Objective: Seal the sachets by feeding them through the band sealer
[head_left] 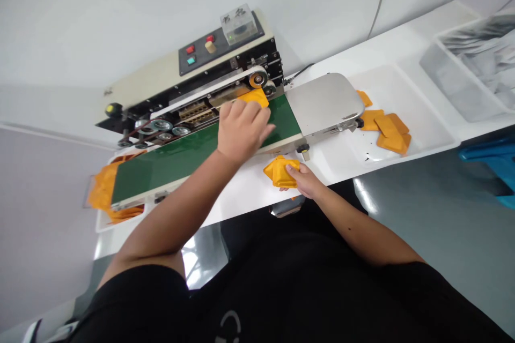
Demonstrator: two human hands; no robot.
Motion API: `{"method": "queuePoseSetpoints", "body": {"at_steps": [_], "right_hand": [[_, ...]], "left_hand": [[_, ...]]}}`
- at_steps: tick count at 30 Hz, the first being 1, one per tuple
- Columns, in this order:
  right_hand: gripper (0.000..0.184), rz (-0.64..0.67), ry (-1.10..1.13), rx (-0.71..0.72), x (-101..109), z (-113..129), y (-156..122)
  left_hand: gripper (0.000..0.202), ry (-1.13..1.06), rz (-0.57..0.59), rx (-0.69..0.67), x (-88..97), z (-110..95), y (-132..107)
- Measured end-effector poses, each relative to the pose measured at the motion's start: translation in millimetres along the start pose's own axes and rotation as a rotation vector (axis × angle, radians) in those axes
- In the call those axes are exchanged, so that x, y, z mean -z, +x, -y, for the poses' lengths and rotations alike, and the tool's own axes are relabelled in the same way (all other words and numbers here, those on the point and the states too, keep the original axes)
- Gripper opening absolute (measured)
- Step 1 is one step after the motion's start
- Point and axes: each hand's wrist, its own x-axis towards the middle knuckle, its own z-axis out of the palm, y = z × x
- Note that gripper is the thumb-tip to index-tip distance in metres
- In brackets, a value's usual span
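A band sealer (pixel 189 75) with a green conveyor belt (pixel 173 155) stands in front of me. My left hand (pixel 243 131) is over the belt, its fingers curled down at a small orange pouch (pixel 257 97). The pouch's upper edge lies at the sealer's rollers, and my hand hides its lower part. My right hand (pixel 303 178) is lower, in front of the machine. It pinches several orange pouches (pixel 285 172), fanned out, with the thumb on top.
At the right, a white tray (pixel 426 139) holds several loose orange pouches (pixel 392 131). Beyond it is a bin (pixel 450 86) of silvery-white packets. Orange pouches (pixel 105 187) are heaped in a box (pixel 102 222) at the belt's left end. A blue stool (pixel 491 158) is at far right.
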Motion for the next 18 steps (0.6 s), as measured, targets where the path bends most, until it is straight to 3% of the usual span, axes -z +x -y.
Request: {"method": "queuePoseSetpoints", "body": {"at_steps": [4,8,13,18], "right_hand": [[0.065,-0.046,0.03,0.032,-7,4,-3],[0.056,-0.175,0.035,0.044,-16,6,-9],[0.054,-0.27,0.081,-0.039,-25,3,-18],[0.049,-0.278,0.134,-0.006,-36,-3,-31]], "left_hand": [[0.025,-0.144,0.041,-0.104,14.1,-58,-65],[0.022,-0.206,0.135,-0.028,2.7,-103,-118],[0.016,-0.266,0.106,0.064,-15.0,-123,-154],[0.021,-0.38,0.13,0.127,-20.9,-135,-165]]}}
